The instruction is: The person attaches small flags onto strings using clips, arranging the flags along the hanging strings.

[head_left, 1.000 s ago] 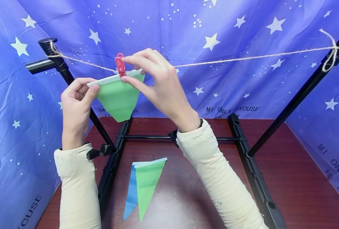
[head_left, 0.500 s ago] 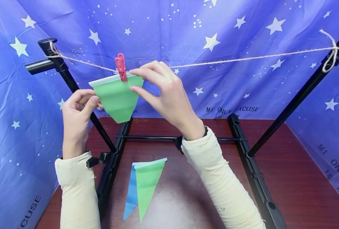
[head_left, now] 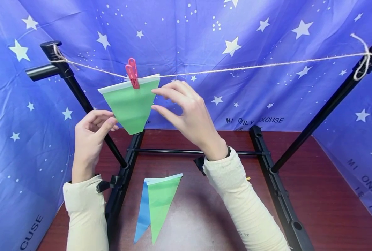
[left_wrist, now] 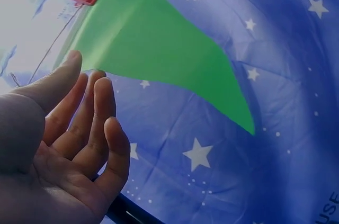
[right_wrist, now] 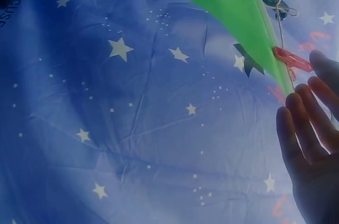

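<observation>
A green pennant (head_left: pixel 129 108) with a white top edge hangs from the string (head_left: pixel 242 68), held there by a red clothespin (head_left: pixel 133 77). Its lower tip looks foreshortened in the head view; the left wrist view shows the full point of the green pennant (left_wrist: pixel 175 49). My left hand (head_left: pixel 91 141) is at the pennant's left edge, fingers loosely bent and fingertips right beside the paper. On the other side, my right hand (head_left: pixel 193 120) has its thumb and fingers spread apart near the right edge, with nothing between them.
On the dark red table (head_left: pixel 324 195) lie a green pennant (head_left: pixel 164 198) and a blue pennant (head_left: pixel 143 212) partly beneath it. Black stand posts (head_left: pixel 318 115) hold up the string. A small yellow thing (head_left: pixel 248 178) shows by the right sleeve. Starry blue cloth (head_left: pixel 205 35) surrounds the table.
My right hand has let go of the clothespin and moved down and right. My left hand has released the pennant's top corner and slid down its edge. The pennant now hangs from the string.
</observation>
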`<state>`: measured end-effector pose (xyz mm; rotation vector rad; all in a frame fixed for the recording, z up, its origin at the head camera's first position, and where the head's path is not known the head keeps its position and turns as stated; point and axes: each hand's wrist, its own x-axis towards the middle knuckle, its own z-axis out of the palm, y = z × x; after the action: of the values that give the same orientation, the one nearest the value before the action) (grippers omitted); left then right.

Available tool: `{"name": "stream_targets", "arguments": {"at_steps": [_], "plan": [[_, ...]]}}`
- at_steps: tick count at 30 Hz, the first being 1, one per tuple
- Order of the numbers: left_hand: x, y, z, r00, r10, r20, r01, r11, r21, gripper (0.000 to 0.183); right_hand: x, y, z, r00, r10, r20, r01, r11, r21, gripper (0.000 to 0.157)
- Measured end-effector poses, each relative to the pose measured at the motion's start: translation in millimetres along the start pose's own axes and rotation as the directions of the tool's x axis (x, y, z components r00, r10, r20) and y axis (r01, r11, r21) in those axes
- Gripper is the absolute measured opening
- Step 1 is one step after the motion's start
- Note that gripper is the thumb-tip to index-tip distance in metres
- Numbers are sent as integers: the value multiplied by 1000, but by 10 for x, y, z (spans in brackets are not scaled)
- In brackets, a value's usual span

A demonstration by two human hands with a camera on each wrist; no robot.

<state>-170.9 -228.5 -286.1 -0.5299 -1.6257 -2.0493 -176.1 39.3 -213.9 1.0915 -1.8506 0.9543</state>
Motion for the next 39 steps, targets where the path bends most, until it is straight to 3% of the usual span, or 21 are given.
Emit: {"name": "stream_targets", "arguments": {"at_steps": [18, 39], "plan": [[-151, -207, -111, 993, -60, 99, 48, 991, 121, 15, -401, 228, 63, 992, 119, 32, -118, 992, -37, 28], [-354, -506, -138, 979, -183, 89, 152, 949, 276, 21, -1059, 503, 84, 959, 276, 64, -272, 960, -61, 31]]}}
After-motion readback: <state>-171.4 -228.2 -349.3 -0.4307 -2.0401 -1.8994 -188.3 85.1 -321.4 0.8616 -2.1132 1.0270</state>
